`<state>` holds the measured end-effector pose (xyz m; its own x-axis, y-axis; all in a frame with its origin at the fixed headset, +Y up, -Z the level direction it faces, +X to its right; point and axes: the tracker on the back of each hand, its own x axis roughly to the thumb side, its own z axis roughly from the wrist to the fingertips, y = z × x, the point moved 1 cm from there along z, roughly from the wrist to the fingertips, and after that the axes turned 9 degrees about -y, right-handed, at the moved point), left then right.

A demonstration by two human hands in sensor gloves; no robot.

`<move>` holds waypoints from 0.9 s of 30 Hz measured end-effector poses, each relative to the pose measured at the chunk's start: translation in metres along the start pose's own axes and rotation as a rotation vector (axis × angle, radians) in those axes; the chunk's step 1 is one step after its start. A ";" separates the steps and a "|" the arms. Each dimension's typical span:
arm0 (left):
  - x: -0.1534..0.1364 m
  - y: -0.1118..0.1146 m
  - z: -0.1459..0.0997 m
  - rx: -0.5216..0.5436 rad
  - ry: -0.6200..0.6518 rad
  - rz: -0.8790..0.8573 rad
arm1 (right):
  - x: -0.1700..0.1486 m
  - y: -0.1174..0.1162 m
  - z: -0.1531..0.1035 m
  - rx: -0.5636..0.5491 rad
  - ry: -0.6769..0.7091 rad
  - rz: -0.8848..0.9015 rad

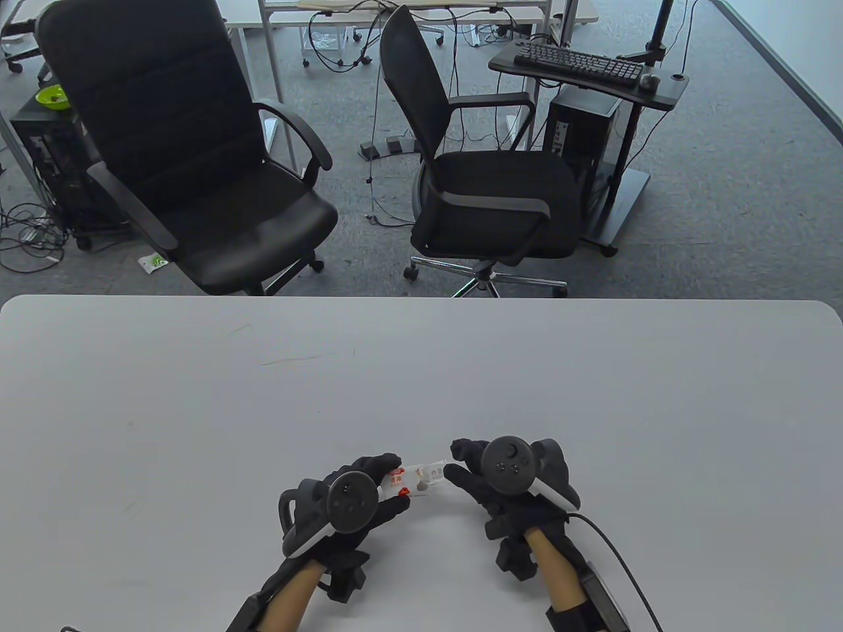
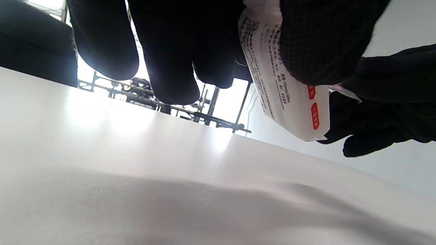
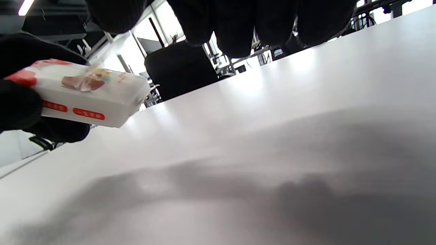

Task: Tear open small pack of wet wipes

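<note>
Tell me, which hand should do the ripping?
Probably the right hand: its fingertips sit at the free end of the wet wipes pack, while the left hand already grips the other end.

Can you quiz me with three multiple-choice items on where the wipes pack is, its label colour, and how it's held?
1. Where is the wipes pack?
A. flat on the table
B. lifted above the table
C. on a chair

2. What colour are the labels on its white side?
A. red
B. blue
C. green

3. Which hand grips it?
A. none
B. only the right hand
C. the left hand, the right at its other end

Key: B, the wrist views show a gap under it; A, red tabs show; C, left fingers wrap one end.
</note>
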<state>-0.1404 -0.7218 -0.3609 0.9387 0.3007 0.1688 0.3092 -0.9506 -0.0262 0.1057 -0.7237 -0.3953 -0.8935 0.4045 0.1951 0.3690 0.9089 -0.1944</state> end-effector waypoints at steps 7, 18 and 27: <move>-0.005 -0.015 0.018 0.011 -0.082 -0.020 | -0.051 0.008 -0.018 -0.100 -0.130 -0.309; 0.021 -0.003 0.134 -0.140 -0.191 -0.044 | -0.087 -0.002 -0.023 -0.050 -0.239 -0.424; 0.015 0.041 0.183 -0.342 -0.318 -0.023 | -0.088 -0.001 -0.023 -0.041 -0.250 -0.432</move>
<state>-0.0854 -0.7422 -0.5398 0.9488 0.2799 -0.1464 0.3127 -0.8981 0.3093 0.1894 -0.7580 -0.3898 -0.9990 -0.0421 0.0120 -0.0431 0.9932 -0.1080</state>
